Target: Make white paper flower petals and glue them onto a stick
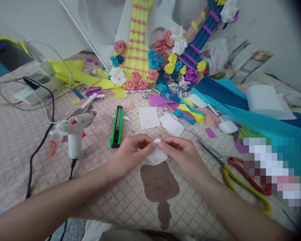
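Note:
A small piece of white paper (157,156) is pinched at its top edge between my two hands, above the quilted table cover. My left hand (135,149) is closed on its left side, thumb and fingertips together. On the other side my right hand (179,149) grips the same paper, its thumb close to the left one. The paper's top looks folded to a point. Just beyond lie two white paper squares (149,117). A green box cutter (116,127) rests left of my left hand. Scissors (225,160) with red and yellow handles lie right of my right hand.
A white glue gun (74,134) with a black cord stands at left. Behind are a yellow paper guitar (137,43) and a blue one (203,40) with paper flowers. Coloured scraps, blue paper sheets (220,93) and a white roll (264,100) cover the back right.

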